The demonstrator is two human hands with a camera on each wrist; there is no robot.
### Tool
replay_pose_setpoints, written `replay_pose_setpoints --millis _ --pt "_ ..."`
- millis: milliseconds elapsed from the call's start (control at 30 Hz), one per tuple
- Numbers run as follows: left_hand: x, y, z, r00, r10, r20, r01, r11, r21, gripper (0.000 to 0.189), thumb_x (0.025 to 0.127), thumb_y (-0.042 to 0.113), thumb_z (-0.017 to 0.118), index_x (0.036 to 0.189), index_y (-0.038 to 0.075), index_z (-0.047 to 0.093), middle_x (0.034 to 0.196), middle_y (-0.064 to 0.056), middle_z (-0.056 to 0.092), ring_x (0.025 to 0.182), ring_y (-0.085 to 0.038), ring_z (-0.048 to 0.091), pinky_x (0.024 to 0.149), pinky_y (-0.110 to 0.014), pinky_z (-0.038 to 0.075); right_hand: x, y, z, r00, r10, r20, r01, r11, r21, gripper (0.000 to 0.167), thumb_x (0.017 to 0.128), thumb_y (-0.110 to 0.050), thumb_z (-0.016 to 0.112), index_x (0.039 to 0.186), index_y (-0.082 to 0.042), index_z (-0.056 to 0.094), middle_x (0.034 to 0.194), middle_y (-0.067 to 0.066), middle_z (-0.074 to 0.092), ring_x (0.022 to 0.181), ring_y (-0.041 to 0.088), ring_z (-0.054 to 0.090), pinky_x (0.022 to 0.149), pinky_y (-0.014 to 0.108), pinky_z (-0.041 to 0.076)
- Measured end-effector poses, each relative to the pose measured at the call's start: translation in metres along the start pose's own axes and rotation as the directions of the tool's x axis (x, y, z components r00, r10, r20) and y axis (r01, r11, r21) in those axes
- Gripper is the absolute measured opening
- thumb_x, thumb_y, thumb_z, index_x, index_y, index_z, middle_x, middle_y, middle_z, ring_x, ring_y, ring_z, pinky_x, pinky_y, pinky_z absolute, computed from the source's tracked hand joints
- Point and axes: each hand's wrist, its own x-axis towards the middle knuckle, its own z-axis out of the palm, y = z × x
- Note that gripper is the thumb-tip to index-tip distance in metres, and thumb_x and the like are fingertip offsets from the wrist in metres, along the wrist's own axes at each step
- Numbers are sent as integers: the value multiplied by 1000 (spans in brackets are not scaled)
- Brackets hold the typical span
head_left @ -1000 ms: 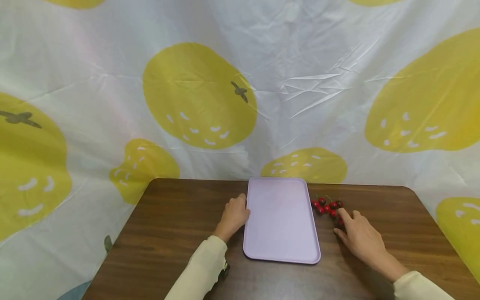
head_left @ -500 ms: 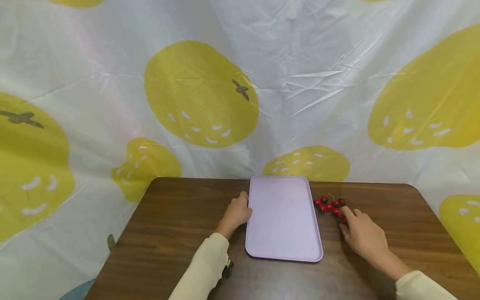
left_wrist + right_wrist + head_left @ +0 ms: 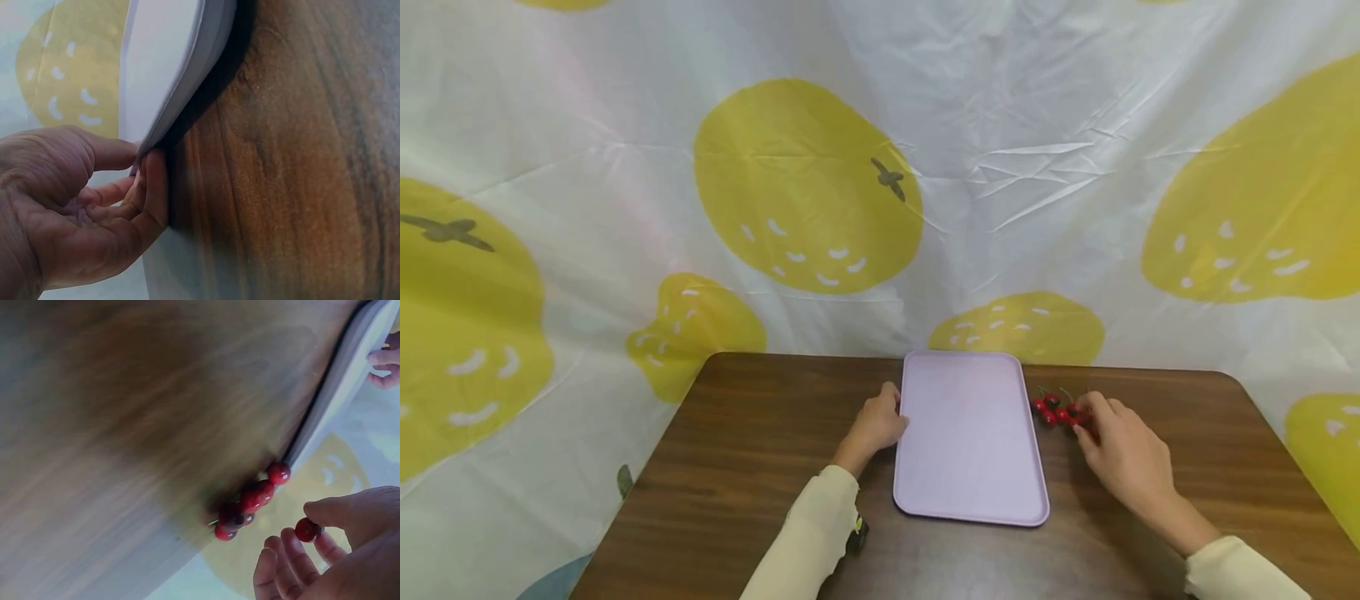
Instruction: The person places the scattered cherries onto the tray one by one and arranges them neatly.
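Note:
A lilac tray (image 3: 972, 442) lies on the brown wooden table with its long sides running away from me. My left hand (image 3: 880, 422) grips its left rim, and in the left wrist view the thumb is on the upper side and the fingers (image 3: 153, 187) are below. Just right of the tray is a small group of red cherries (image 3: 1049, 412), some with thin stems. My right hand (image 3: 1126, 454) is beside them. In the right wrist view it pinches one cherry (image 3: 306, 530) between thumb and finger, apart from the cherries on the table (image 3: 253, 499).
Behind the table (image 3: 760, 417) hangs a white cloth (image 3: 865, 67) printed with yellow lemons. A small dark object (image 3: 856, 535) shows by the left sleeve (image 3: 808, 533), partly hidden.
My right hand has risen slightly from the table beside the cherries, with its fingertips drawn closer together. The left hand stays at the tray's rim, and the tray stays in place.

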Motion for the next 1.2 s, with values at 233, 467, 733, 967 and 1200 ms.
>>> replay_pose_setpoints --millis 233,467,733,967,1200 --pt "-2 1 0 1000 -5 3 5 1000 6 32 97 11 69 122 4 51 114 -28 71 97 -34 65 91 -52 55 19 -30 23 1000 7 19 -8 999 46 30 87 -14 81 111 -21 66 92 5 69 69 21 64 48 38 41" --pt "0 3 0 1000 -10 -4 10 1000 10 32 96 10 69 121 5 51 114 -28 71 97 -35 66 90 -52 55 49 -62 53 999 -26 27 21 985 171 29 87 -11 83 112 -17 69 96 6 75 79 25 74 62 45 54" --pt "0 3 -2 1000 -7 -6 7 1000 25 33 94 11 70 121 5 51 115 -30 71 101 -38 68 94 -53 54 82 -91 79 991 -54 126 19 965 260 24 90 -10 82 110 -12 70 97 7 79 86 24 78 74 48 58" --pt "0 3 -4 1000 2 0 -2 1000 24 34 92 9 70 121 4 52 113 -29 71 99 -37 67 93 -53 55 102 -102 99 984 -87 157 39 957 288 22 90 -7 81 109 -9 70 94 10 79 87 26 77 76 47 59" --pt "-2 4 -5 1000 -14 2 14 1000 27 34 91 7 69 120 3 51 114 -30 70 99 -38 67 93 -54 55 114 -105 119 968 -67 243 7 971 240 21 92 -7 77 110 -12 67 92 7 77 86 26 73 72 47 55"
